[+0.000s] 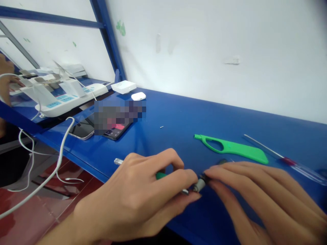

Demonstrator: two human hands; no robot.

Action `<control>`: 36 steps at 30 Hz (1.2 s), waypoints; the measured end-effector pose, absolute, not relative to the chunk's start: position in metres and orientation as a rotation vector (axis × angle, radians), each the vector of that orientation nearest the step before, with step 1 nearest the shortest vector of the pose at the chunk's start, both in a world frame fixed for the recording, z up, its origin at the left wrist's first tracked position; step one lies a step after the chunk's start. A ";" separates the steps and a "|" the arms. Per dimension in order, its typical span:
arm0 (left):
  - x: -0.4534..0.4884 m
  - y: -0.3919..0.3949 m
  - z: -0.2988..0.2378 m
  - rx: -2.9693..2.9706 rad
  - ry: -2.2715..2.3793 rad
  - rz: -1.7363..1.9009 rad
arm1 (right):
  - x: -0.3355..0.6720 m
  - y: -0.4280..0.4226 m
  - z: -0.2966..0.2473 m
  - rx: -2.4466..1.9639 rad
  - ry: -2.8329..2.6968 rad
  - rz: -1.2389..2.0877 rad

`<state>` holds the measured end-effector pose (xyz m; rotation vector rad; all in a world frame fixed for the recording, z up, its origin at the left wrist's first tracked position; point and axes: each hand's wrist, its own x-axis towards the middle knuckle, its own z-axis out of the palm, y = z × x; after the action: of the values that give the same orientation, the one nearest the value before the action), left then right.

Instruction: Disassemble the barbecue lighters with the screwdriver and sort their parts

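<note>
My left hand [143, 194] is closed around a long-necked lighter, mostly hidden by the fingers; its slotted metal tip [118, 161] sticks out on the left and a bit of its green body [160, 175] shows between the fingers. A small grey cylindrical part [200, 184] sits at my left fingertips. My right hand [258, 190] pinches the dark end of that part with thumb and forefinger. Beyond the hands lies a green plastic lighter shell [237, 150] with a trigger loop. To its right is a screwdriver [288, 160] with a red and clear handle.
A small metal pin [161, 127] lies mid-table. Phones [83, 128], a white earbud case [138, 96] and a white box [124, 86] are at the left. Past the blue frame stands a power strip [71, 102]; a white cable [61, 153] hangs over the edge. Another person's hand shows far left.
</note>
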<state>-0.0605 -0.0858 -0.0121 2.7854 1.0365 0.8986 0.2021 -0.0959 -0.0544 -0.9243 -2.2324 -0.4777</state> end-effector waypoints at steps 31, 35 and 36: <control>-0.056 -0.078 -0.031 2.939 1.110 1.188 | 0.192 -0.102 -0.031 -0.810 -2.338 -0.601; -0.060 -0.076 -0.035 3.017 1.113 1.116 | 0.181 -0.100 -0.029 -0.849 -2.298 -0.619; -0.061 -0.076 -0.035 3.017 1.096 1.118 | 0.178 -0.099 -0.029 -0.849 -2.290 -0.619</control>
<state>-0.0607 -0.0757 -0.0352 3.0167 1.0960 1.1176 0.1784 -0.0993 -0.0293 -0.8493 -2.2901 -0.6193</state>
